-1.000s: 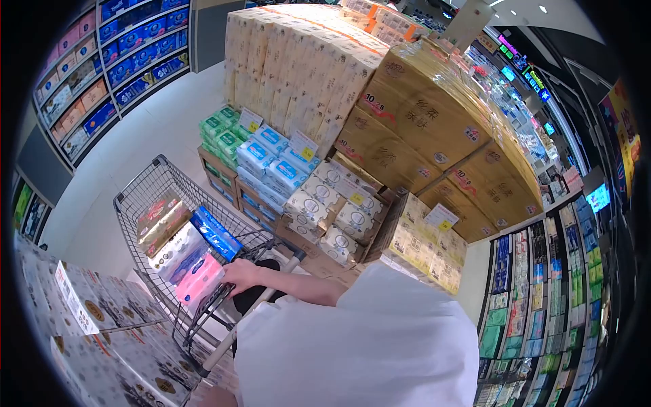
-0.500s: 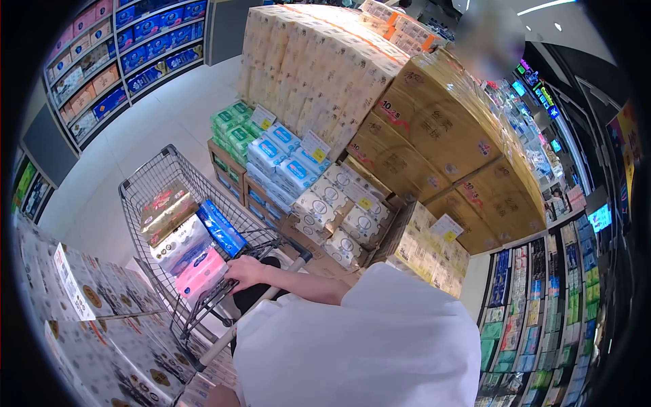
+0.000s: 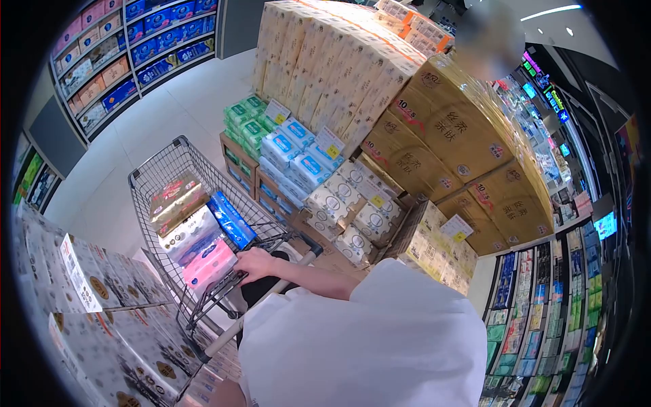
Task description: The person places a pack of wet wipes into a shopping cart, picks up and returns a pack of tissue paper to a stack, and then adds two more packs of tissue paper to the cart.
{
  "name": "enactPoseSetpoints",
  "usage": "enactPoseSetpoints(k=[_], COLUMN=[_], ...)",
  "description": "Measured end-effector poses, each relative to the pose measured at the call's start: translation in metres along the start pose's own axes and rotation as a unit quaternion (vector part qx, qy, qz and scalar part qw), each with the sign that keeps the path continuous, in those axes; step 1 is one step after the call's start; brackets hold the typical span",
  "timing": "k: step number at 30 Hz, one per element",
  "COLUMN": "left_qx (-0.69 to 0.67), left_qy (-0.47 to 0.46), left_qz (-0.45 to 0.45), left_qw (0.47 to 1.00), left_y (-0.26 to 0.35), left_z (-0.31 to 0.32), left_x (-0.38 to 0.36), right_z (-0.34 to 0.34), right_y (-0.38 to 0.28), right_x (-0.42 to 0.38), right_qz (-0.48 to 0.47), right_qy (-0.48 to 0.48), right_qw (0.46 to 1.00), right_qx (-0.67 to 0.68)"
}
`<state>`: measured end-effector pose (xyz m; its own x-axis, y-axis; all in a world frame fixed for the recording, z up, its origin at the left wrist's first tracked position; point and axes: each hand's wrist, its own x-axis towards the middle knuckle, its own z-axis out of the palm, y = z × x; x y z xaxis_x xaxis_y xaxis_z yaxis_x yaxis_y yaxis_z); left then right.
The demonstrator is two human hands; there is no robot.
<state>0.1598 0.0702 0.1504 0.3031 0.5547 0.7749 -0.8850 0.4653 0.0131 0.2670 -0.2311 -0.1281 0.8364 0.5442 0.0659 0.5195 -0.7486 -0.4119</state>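
Head view: holds the right hand [image 3: 255,264] over the rear of a wire shopping cart [image 3: 163,163], with fingers bent and partly closed, at the near end of a pink pack [image 3: 209,263]. Cannot tell a grip on the pack from a grip on the wire beside it. Shows of the left arm [image 3: 228,395] only a patch of skin at the bottom edge; cannot see the left hand, nor tell its opening or hold.

Carries the pink pack inside the cart, closest to the handle [image 3: 227,337], lying with its long axis crosswise, from lower left to upper right, and with its upper-right end towards the hand. Has white and purple packaging [image 3: 190,236] just ahead, then a gold pack [image 3: 178,203], both crosswise too. Has a blue pack [image 3: 230,220] alongside, turned lengthwise.

Points the cart's front to the upper left. Stands near green packs [image 3: 247,122] and blue-and-white packs [image 3: 298,150] on the right, and near white printed cartons [image 3: 122,332] on the left.
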Motion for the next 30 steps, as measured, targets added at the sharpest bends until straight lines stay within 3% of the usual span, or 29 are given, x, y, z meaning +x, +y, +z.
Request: enactPoseSetpoints(k=[7, 9, 11, 12, 13, 14, 15, 17, 21, 23, 26, 30], left_qx=[0.03, 0.081, 0.381, 0.425, 0.49, 0.498, 0.552, 0.664, 0.69, 0.691, 0.653, 0.666], left_qy=[-0.044, -0.06, 0.006, -0.031, -0.125, -0.127, -0.186, -0.361, -0.339, -0.389, -0.343, -0.358], left_qz=[-0.06, -0.053, -0.165, -0.309, -0.371, -0.408, -0.407, -0.349, -0.395, -0.425, -0.492, -0.481], left_qw=[0.997, 0.993, 0.91, 0.85, 0.779, 0.754, 0.704, 0.554, 0.503, 0.437, 0.463, 0.445], left_y=[-0.005, 0.007, -0.048, -0.065, -0.083, -0.098, -0.101, -0.091, -0.073, -0.065, -0.069, -0.071], left_z=[-0.006, -0.01, -0.02, -0.044, -0.074, -0.109, -0.137, -0.176, -0.217, -0.236, -0.231, -0.234], left_x=[-0.001, 0.004, -0.03, -0.047, -0.063, -0.098, -0.123, -0.154, -0.206, -0.228, -0.218, -0.22], right_z=[-0.009, -0.01, -0.001, -0.007, -0.006, -0.008, -0.013, -0.014, -0.016, -0.007, 0.0, 0.002], right_y=[-0.009, -0.009, -0.003, -0.011, -0.012, -0.017, -0.022, -0.022, -0.029, -0.019, -0.017, -0.018], right_x=[0.008, 0.009, 0.013, 0.015, 0.017, 0.02, 0.022, 0.026, 0.029, 0.029, 0.028, 0.033], right_qz=[0.042, 0.009, 0.005, 0.029, 0.022, 0.027, 0.033, 0.015, 0.037, 0.017, 0.019, 0.027], right_qy=[-0.06, -0.029, -0.013, -0.025, -0.01, -0.018, -0.02, -0.032, -0.047, -0.043, -0.028, -0.011], right_qw=[0.997, 0.999, 0.999, 0.998, 0.999, 0.998, 0.997, 0.998, 0.996, 0.995, 0.995, 0.995], right_qx=[-0.013, -0.032, -0.038, -0.05, -0.035, -0.046, -0.063, -0.051, -0.068, -0.085, -0.091, -0.092])
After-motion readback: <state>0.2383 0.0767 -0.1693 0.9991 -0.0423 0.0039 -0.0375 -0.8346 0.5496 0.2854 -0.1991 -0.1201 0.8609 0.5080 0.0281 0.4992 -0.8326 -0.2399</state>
